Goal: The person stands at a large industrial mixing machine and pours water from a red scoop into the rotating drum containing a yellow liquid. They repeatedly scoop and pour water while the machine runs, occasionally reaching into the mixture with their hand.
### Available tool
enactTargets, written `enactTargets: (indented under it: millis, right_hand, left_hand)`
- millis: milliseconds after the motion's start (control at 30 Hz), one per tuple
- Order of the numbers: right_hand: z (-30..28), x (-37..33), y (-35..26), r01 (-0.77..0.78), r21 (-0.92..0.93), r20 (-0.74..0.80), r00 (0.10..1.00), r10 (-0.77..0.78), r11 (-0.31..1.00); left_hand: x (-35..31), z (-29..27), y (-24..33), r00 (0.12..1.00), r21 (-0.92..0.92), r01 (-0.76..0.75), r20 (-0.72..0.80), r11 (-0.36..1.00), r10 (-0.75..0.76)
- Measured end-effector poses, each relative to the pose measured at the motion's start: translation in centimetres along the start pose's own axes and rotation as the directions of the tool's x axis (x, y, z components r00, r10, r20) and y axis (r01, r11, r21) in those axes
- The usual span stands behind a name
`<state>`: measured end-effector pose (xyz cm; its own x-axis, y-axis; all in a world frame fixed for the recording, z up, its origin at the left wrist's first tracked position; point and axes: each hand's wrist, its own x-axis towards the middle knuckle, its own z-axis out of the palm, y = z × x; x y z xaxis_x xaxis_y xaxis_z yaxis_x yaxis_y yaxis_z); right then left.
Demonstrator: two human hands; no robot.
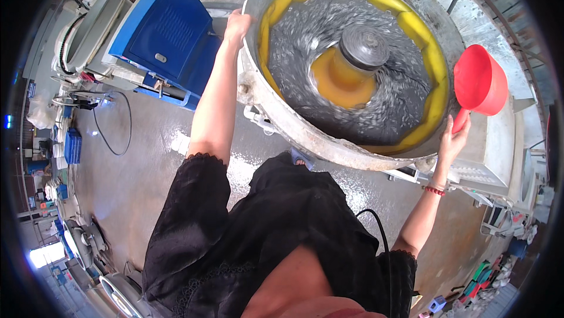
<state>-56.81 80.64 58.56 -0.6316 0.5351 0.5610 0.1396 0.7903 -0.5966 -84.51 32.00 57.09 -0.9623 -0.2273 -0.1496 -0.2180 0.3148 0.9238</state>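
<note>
A round red plastic scoop [480,80] was held beside the right rim of a round, yellow-lined metal tub [320,147].
The right hand [453,136] had its fingers closed around the handle; the left hand [238,26] touched the left rim, its finger curl impossible to tell.

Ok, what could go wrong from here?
1. The red scoop is held by the right hand alone, so it might slip.
2. The left hand is on the tub's rim, near the small grey pieces; straying inward could bring it against them.
3. The floor shines as if wet, so footing may be slippery.
</note>
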Motion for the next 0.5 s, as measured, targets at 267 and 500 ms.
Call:
enactTargets:
  millis: [267, 500]
  right_hand:
    - [0.2, 0.2, 0.1, 0.004, -0.039, 0.016, 1.0, -0.003, 0.999]
    - [0.0, 0.1, 0.2, -0.137, 0.086, 0.019, 0.99, 0.136, 0.987]
  left_hand:
    - [0.4, -0.2, -1.0, 0.998, -0.111, -0.052, 0.017, 0.992, 0.054]
    - [-0.5, 0.1, 0.1, 0.997, -0.186, -0.004, 0.072, 0.983, 0.018]
